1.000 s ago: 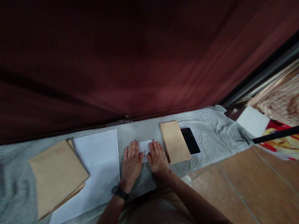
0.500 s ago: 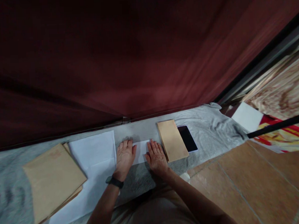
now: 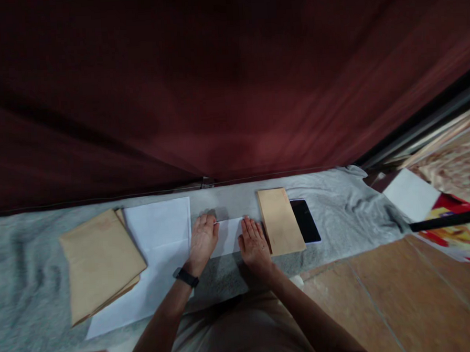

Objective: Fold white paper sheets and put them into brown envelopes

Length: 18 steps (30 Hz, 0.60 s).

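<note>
A narrow folded strip of white paper [image 3: 228,238] lies on the grey cloth in front of me. My left hand [image 3: 202,239], with a dark watch on its wrist, rests over the strip's left end, fingers slightly bent and thumb at the paper. On the right end my right hand [image 3: 255,246] lies flat, fingers stretched out. Close beside that hand is a small stack of brown envelopes [image 3: 282,222]. Larger white sheets [image 3: 160,222] spread to the left of my left hand, partly covered by bigger brown envelopes [image 3: 103,261].
A dark-screened phone [image 3: 306,222] lies partly under the small envelopes. Grey cloth [image 3: 351,212] covers the narrow surface, backed by a dark red curtain-like sheet [image 3: 232,118]. At right are a black bar [image 3: 450,220], a white panel [image 3: 411,193] and tiled floor [image 3: 351,296].
The view has shifted, so the things on the cloth appear farther right. My left fingers look a little more bent at the paper's end; my right hand stays flat on the strip.
</note>
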Each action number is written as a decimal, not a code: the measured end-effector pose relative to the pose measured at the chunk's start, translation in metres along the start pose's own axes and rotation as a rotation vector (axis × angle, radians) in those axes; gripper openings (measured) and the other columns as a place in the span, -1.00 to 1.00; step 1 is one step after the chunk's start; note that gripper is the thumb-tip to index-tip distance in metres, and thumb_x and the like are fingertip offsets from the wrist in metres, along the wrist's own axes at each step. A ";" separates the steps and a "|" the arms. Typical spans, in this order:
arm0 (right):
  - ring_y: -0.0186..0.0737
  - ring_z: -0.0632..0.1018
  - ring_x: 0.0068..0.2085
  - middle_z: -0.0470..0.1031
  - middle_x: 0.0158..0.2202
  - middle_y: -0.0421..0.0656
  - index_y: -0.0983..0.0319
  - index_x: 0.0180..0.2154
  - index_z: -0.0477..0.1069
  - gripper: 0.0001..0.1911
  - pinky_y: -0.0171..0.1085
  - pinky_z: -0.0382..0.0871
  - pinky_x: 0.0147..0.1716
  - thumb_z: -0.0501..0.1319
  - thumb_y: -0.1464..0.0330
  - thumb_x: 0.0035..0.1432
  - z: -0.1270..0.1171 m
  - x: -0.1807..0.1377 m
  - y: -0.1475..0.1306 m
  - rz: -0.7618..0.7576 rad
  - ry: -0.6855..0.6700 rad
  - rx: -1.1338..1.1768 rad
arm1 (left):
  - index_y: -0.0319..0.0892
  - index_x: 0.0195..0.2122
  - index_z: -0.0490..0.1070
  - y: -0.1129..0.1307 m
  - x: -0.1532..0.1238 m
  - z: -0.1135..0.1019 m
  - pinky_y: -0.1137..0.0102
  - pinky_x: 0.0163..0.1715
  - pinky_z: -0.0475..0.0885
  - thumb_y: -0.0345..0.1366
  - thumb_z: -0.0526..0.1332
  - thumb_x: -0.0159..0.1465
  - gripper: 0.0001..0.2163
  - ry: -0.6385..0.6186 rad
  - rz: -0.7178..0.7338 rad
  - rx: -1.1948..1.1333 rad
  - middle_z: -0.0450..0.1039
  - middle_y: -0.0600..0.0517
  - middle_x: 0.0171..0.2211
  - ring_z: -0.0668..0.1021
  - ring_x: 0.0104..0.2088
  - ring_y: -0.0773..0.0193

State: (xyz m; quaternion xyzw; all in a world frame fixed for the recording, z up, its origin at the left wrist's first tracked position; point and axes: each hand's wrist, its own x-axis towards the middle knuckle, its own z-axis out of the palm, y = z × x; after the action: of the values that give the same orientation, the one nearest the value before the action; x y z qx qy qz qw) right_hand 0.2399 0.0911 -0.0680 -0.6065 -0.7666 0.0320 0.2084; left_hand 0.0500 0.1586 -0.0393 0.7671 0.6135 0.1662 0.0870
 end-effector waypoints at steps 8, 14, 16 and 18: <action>0.06 0.19 0.47 0.19 0.44 0.16 0.41 0.43 0.10 -0.40 0.15 0.21 0.38 0.00 0.36 0.46 0.010 -0.002 -0.027 -0.098 -0.037 0.083 | -0.23 0.21 0.39 0.016 -0.023 0.009 0.05 0.24 0.34 -0.39 -0.05 0.45 -0.62 0.056 0.022 -0.030 0.42 -0.21 0.24 0.44 0.25 -0.01; 0.11 0.11 0.49 0.05 0.49 0.17 0.41 0.47 0.00 -0.36 0.19 0.15 0.40 -0.02 0.43 0.42 0.008 -0.008 -0.016 -0.068 -0.040 0.024 | -0.32 0.44 0.14 0.036 -0.063 0.017 0.03 0.44 0.09 -0.16 -0.04 0.50 -0.45 -0.050 0.109 -0.007 0.13 -0.21 0.46 0.17 0.47 0.02; 0.14 0.09 0.50 0.04 0.49 0.20 0.44 0.46 -0.01 -0.36 0.20 0.16 0.39 -0.02 0.40 0.45 0.007 -0.008 -0.013 -0.062 -0.028 0.015 | -0.35 0.46 0.09 0.035 -0.068 0.019 0.03 0.46 0.05 -0.13 -0.04 0.50 -0.42 -0.060 0.096 0.024 0.07 -0.21 0.48 0.12 0.49 0.01; 0.14 0.09 0.50 0.05 0.48 0.23 0.45 0.47 -0.03 -0.37 0.21 0.17 0.38 -0.02 0.38 0.47 0.006 -0.007 -0.011 -0.054 -0.009 0.009 | -0.39 0.46 0.08 0.031 -0.069 0.021 0.03 0.46 0.06 -0.13 -0.03 0.49 -0.40 -0.061 0.077 0.039 0.05 -0.24 0.48 0.10 0.49 -0.02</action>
State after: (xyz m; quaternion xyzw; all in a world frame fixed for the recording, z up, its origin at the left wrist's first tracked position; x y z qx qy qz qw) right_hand 0.2292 0.0825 -0.0721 -0.5846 -0.7834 0.0324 0.2084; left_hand 0.0731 0.0857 -0.0586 0.7963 0.5838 0.1342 0.0842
